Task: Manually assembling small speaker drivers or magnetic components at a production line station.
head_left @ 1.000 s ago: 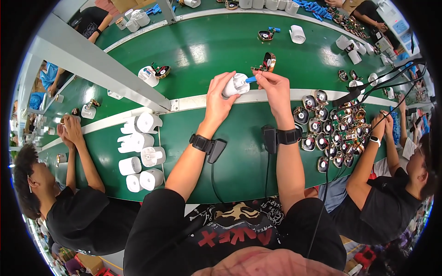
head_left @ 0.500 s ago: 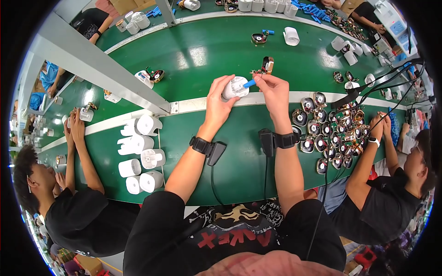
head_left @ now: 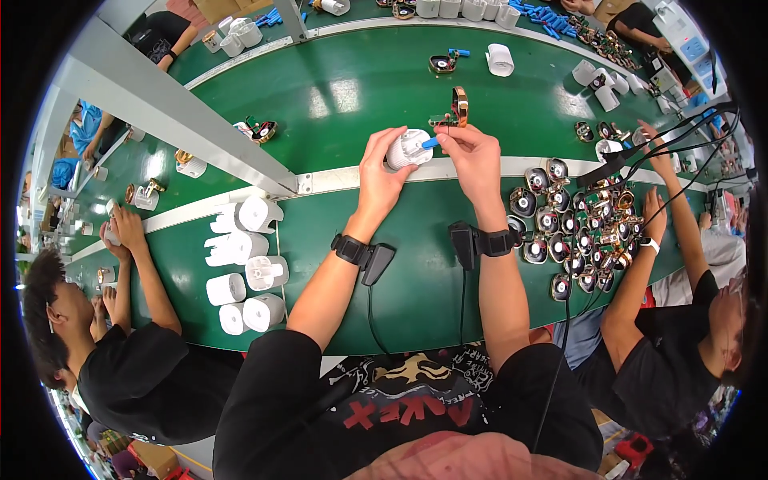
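Observation:
My left hand (head_left: 379, 170) is closed around a white ribbed plastic housing (head_left: 405, 149), its open end turned to the right. Between the fingertips of my right hand (head_left: 475, 160) is a blue cylindrical battery (head_left: 430, 143), whose far end meets the housing's opening; how deep it sits I cannot tell. Just beyond those fingers, a gold-rimmed round part (head_left: 459, 107) stands on edge beside a small green circuit board (head_left: 442, 121). They seem joined to the battery, though my fingers hide the link.
White housings (head_left: 265, 274) stand grouped left on the green table (head_left: 400, 280). Right of my arm lie many gold-rimmed speaker parts (head_left: 560, 224). A metal post (head_left: 176, 104) slants across the left, and black cables (head_left: 664, 152) hang at right. Co-workers sit on both sides.
The gold-rimmed part has turned more upright and moved slightly left. My right hand has shifted a little left with the battery. The right co-worker's one arm now reaches far across the table.

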Tool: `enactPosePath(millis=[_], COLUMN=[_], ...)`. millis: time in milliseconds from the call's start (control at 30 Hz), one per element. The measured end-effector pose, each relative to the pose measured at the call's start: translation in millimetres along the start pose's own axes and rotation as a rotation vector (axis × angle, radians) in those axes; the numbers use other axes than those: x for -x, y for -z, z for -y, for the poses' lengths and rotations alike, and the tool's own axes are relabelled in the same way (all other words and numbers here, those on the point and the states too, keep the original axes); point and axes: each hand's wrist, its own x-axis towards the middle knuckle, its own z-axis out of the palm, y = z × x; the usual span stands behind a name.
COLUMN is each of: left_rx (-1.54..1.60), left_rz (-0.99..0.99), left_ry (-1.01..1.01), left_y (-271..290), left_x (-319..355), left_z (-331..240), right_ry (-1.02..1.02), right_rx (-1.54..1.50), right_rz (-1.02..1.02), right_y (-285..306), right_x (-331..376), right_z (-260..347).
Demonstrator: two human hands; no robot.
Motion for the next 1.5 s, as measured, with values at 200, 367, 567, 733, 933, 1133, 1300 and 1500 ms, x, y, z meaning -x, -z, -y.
enactPosePath(millis=[200,367,567,733,933,1133,1300,1500], left_rx=[-0.016,-0.089,0.045,0.115,0.156,0.238,0.131,0.004], left_rz=[-0.029,-0.052,-0.020,0.014,0.029,-0.045,-0.077,-0.040], left_ry=[-0.004,-0.036,0.012,0.035,0.116,0.126,0.062,0.014], left_y=[-2.3,-0.8,-3.7,-5.3,-5.7,-8.4,-8.9,-4.7], left_x=[-1.0,1.9,-1.4,-1.2,-0.1,1.4,1.5,2.4], left_z=[0.8,1.2,4.0,9.7,8.5,10.5,9.2,-1.3], right_ry=[-0.105,-0.214,-0.065,-0.046,-0.131,-0.340,-0.447,-0.411], right_rx=[-0.098,-0.026,-0.024,0.043,0.003,-0.717,-0.761,-0.233], right_rz=[-0.033,-0.025,0.009,0.039,-0.055,-0.194,-0.052,-0.104], right_y=[-7.0,-11.0,-3.9,-4.8,-28.7,-48.5,-35.0,-14.1], right_x=[1.0,4.2,1.1,-0.7,6.4,9.4,5.3,4.2], right_z=[0.5,11.7,0.8,-6.3,-30.9,-42.3,-35.1,-16.8])
